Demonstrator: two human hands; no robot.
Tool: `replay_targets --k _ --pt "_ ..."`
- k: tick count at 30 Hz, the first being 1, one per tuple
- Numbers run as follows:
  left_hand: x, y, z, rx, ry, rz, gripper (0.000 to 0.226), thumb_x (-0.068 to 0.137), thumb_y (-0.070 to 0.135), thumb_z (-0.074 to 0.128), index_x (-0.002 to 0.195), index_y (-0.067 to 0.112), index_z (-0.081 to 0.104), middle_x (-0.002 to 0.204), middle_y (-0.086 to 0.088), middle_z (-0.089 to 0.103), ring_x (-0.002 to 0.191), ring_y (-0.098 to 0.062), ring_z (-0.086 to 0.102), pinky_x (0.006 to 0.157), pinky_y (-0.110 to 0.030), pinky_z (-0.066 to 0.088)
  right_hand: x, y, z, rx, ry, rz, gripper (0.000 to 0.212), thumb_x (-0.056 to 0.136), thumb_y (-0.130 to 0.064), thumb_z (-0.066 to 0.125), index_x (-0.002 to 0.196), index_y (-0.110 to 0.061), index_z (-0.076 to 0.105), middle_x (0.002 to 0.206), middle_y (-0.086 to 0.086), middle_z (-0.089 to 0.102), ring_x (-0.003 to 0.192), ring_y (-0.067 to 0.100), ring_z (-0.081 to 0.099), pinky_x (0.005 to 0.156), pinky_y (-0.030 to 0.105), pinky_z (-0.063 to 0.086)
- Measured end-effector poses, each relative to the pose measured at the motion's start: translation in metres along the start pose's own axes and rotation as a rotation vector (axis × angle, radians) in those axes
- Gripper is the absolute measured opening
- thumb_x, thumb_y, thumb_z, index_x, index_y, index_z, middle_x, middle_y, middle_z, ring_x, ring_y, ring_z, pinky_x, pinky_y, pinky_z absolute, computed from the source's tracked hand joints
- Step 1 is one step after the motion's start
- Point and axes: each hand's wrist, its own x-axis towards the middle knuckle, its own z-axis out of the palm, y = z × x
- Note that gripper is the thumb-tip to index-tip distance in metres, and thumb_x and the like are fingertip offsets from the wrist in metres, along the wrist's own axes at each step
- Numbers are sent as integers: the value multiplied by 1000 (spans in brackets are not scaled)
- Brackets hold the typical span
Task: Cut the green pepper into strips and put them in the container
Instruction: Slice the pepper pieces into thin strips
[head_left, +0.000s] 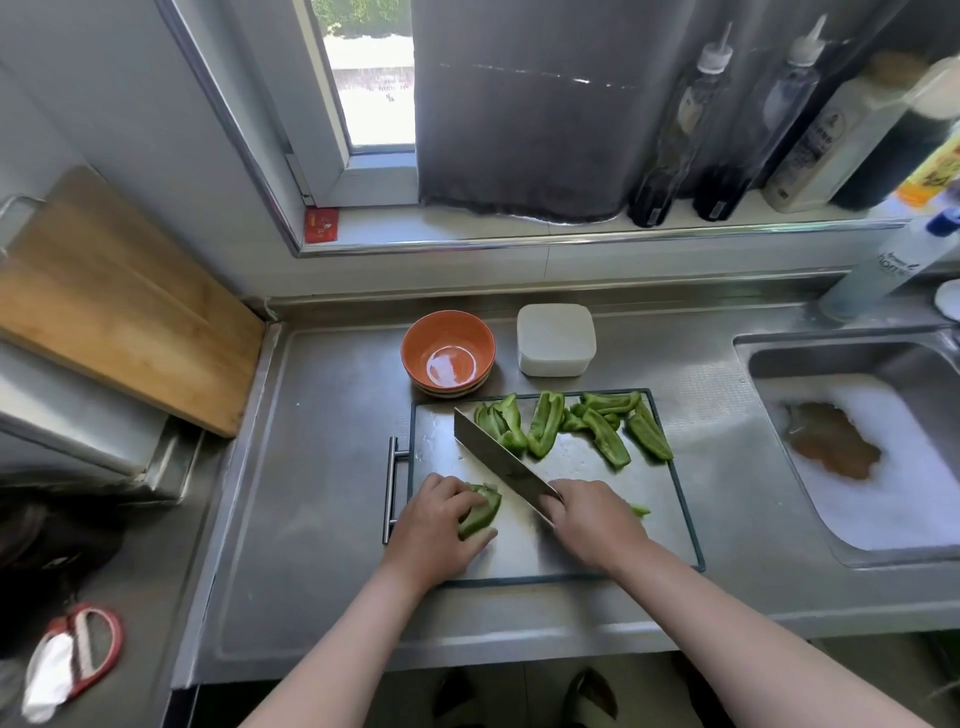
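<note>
Now: steel counter (322, 467) under a window (374, 93), with a dark curtain (519, 130) hanging to the sill. Daylight comes from above. A sink (779, 364) is set in at the right, with a brown cloth (831, 441) lying in suds.

A steel cutting board (597, 540) lies on the counter, its bar handle (392, 488) on the left side. The left hand (436, 525) is curled over a pepper piece (480, 512) and pins it to the board's near-left part. The right hand (592, 525) grips the knife (498, 457). The blade runs up and to the left, its edge just beside the held piece (contact cannot be confirmed). Cut pepper strips (545, 431) are heaped along the board's far edge, and a small scrap (640, 511) lies just right of the right hand.

Behind the board stand an orange bowl (447, 353) and a white container (556, 340), side by side and apart. The bowl nearly touches the board's far edge. Bottles (675, 130) line the sill at the right. A wooden board (114, 301) leans at the far left.

The strips crowd the board's far rim, just short of the bowl. A strip of steel runs between the handle and the counter's raised left rim. The board's right edge sits near the sink wall.
</note>
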Motion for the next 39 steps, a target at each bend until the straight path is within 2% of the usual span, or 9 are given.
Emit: replay_targets --k 2,5,8,14,20,25,33,36,39 --pt "7 7 -2 4 58 -28 24 81 47 66 90 27 75 90 9 61 87 -15 53 71 -26 47 -4 4 -9 -2 11 -17 32 101 -37 47 72 -25 52 75 -4 60 72 24 56 55 35 34" --pt "24 18 -2 56 120 -62 10 79 28 75 87 25 73 91 7 62 87 -18 53 76 -32 46 -8 6 -25 49 78 -41 30 102 -38 46 76 -26 56 70 -4 62 69 22 59 58 37 43" --pt "45 34 3 173 30 -118 19 70 24 80 88 26 73 86 6 66 85 -23 56 76 -36 44 -8 9 -38 103 161 -51 26 103 -37 48 82 -27 61 70 -4 63 67 22 60 59 36 45" --pt "64 57 20 379 -130 -142 25 89 35 59 110 28 71 108 4 67 106 -24 52 90 -35 30 -7 27 -54 162 238 -20 36 102 -34 50 67 -35 50 61 -7 57 61 14 57 56 32 43" --pt "67 58 31 407 -133 -46 11 75 37 70 69 29 76 62 10 62 67 -17 56 63 -29 33 -4 57 -51 189 245 18 26 102 -36 50 79 -29 60 64 -7 60 64 15 58 56 32 41" --pt "75 70 42 320 -102 60 10 68 33 82 69 29 74 66 11 63 61 -16 56 57 -26 43 -3 75 -53 203 255 30 26 102 -36 50 85 -23 66 69 -7 62 69 18 58 58 32 42" --pt "46 70 60 178 -58 166 23 63 14 90 74 22 70 73 3 58 67 -19 56 42 -26 40 -25 87 -46 163 148 -36 35 101 -35 53 66 -37 48 58 -11 50 60 14 50 53 24 35" --pt "28 69 64 193 13 172 24 61 9 90 71 19 71 70 2 61 63 -19 58 42 -27 38 -37 88 -41 37 56 -112 24 102 -41 47 79 -39 53 59 -10 52 58 12 50 54 28 38" --pt "24 70 67 236 78 173 9 66 12 78 70 18 73 67 1 64 61 -20 60 42 -26 39 -44 88 -36 -92 35 -154 22 103 -42 42 90 -37 60 72 -7 60 73 20 59 64 35 45"
